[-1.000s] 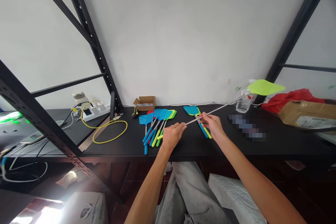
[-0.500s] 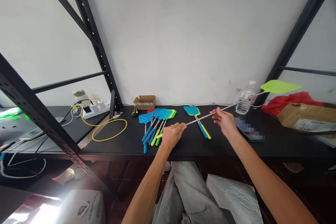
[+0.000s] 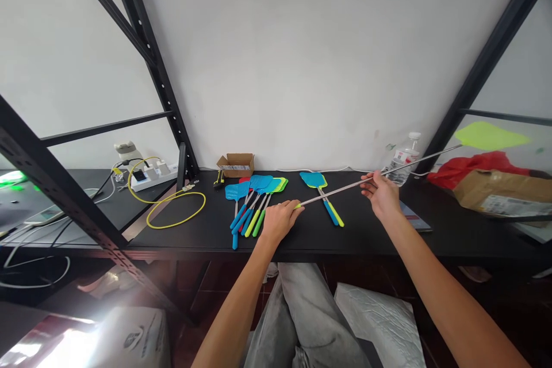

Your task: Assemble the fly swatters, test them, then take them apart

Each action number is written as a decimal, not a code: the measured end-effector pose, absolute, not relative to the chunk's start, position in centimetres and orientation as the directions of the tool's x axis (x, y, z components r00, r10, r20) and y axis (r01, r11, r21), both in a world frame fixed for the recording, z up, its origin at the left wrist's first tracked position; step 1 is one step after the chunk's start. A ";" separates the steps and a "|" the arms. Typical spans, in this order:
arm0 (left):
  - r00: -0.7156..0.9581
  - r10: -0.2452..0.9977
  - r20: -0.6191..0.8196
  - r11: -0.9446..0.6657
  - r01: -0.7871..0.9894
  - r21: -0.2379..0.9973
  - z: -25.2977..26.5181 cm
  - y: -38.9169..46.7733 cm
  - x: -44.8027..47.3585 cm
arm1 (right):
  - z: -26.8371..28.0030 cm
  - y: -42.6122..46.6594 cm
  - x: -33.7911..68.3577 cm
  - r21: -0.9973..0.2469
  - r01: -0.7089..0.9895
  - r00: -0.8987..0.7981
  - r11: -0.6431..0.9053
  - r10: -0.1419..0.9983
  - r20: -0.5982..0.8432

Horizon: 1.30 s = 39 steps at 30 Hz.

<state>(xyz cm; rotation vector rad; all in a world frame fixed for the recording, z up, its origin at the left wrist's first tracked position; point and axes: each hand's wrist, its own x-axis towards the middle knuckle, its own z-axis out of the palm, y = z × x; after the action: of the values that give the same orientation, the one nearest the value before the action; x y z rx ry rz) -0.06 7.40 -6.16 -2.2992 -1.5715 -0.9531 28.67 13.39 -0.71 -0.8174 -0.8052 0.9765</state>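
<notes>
A lime-green fly swatter with a long metal telescopic rod is stretched between my hands, its head up at the right. My left hand is closed round its handle, most of which is hidden under the fingers. Farther along, my right hand pinches the thin rod with thumb and fingers. Beyond my left hand lies a fanned pile of several fly swatters, blue, green and red. Between my hands, a blue swatter overlaps a yellow-green one on the black table.
A water bottle stands behind my right hand, and a flat dark object lies under that wrist. Farther right are a red bag and a cardboard package. Leftward sit a small open box, a yellow cable and a power strip.
My right hand has moved right along the rod, and the swatter's head now reaches farther right, so the rod looks longer. My left hand keeps its grip on the handle.
</notes>
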 end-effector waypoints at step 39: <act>0.218 0.862 0.458 -0.334 0.923 0.190 -5.6 7.6 -0.8 | -0.2 13.3 22.7 -0.769 -0.451 0.317 0.452 0.887 0.336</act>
<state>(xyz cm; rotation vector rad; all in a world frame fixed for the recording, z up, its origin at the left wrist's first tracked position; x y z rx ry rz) -0.75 7.59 -5.58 -2.3527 -1.7349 -0.7520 22.67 13.31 -0.18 -0.6164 -0.8372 0.9578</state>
